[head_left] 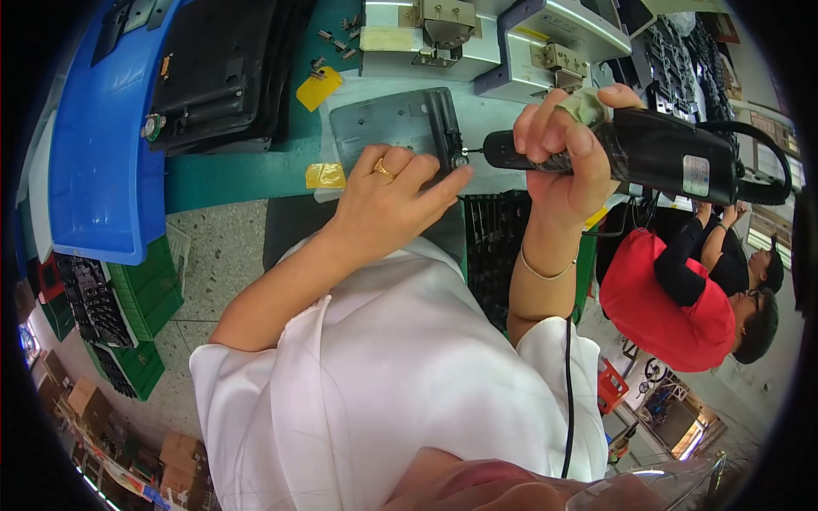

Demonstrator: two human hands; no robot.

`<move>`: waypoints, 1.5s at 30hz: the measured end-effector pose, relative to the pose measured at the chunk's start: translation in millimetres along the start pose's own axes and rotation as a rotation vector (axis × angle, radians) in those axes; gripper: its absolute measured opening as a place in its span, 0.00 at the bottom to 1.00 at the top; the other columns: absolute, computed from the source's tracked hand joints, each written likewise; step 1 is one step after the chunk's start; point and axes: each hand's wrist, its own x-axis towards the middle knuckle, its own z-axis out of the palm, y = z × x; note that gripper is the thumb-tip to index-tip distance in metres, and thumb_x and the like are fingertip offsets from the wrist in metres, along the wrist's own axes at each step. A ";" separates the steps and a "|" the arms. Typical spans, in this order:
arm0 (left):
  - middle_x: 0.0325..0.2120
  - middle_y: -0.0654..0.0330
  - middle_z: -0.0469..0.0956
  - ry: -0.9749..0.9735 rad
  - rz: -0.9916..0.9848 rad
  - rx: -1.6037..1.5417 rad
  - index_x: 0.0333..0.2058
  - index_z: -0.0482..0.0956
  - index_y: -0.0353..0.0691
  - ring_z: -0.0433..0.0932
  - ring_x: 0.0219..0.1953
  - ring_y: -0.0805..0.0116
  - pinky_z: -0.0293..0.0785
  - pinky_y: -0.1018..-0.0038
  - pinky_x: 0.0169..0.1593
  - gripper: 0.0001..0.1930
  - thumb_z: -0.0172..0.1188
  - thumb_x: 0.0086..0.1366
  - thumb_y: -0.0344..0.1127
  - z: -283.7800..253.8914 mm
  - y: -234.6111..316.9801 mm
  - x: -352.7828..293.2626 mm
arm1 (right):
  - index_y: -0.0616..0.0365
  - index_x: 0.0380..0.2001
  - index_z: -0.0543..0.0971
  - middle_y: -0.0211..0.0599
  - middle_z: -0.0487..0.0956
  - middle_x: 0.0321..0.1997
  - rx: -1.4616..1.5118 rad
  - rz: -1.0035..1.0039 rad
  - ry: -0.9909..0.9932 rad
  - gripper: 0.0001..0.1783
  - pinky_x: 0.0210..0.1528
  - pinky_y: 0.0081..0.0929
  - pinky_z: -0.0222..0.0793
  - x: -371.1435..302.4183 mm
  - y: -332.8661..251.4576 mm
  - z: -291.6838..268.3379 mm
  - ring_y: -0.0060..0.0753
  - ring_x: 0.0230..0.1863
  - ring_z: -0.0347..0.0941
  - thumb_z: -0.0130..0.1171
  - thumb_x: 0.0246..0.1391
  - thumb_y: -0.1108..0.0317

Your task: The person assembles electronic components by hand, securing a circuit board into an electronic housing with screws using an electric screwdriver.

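On the bench before me lies a dark, flat plastic panel [379,126] with a raised ridge along its right side. My left hand [383,192] rests over the panel's near edge, fingers curled down on it. Its index finger reaches to a small round metal part [460,160] at the ridge. My right hand [567,157] is wrapped around a black electric screwdriver [673,153], held sideways with its bit pointing left at the ridge beside the metal part. Whether the bit touches a screw is too small to tell. A pale green wrap shows under the right fingers.
Stacked black panels [213,77] stand at the far left beside a blue bin [106,145]. Small metal pieces [341,38] lie scattered behind the work panel. Metal fixtures [430,43] line the back. A black cable hangs from the screwdriver. Two people [669,298] are at the right.
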 end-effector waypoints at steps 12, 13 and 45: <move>0.27 0.71 0.67 -0.004 0.024 0.129 0.43 0.80 0.47 0.66 0.34 0.73 0.61 0.69 0.45 0.18 0.64 0.50 0.37 7.7 2.6 1.3 | 0.59 0.49 0.63 0.39 0.70 0.22 0.141 -0.006 0.091 0.25 0.21 0.28 0.67 -2.0 10.8 5.2 0.29 0.17 0.67 0.63 0.51 0.76; 0.29 0.71 0.69 -0.023 0.012 0.122 0.44 0.80 0.48 0.66 0.35 0.72 0.60 0.68 0.46 0.20 0.66 0.50 0.38 7.5 3.0 0.4 | 0.59 0.49 0.63 0.39 0.70 0.22 0.140 -0.004 0.090 0.25 0.21 0.28 0.67 -1.9 11.0 5.4 0.29 0.17 0.67 0.63 0.51 0.76; 0.44 0.69 0.70 -0.034 0.017 0.168 0.43 0.78 0.54 0.64 0.48 0.68 0.56 0.59 0.55 0.20 0.67 0.48 0.42 6.5 -9.1 -5.3 | 0.59 0.51 0.59 0.38 0.70 0.18 -0.063 -0.312 0.121 0.25 0.24 0.32 0.72 73.4 14.7 48.4 0.29 0.16 0.68 0.55 0.52 0.80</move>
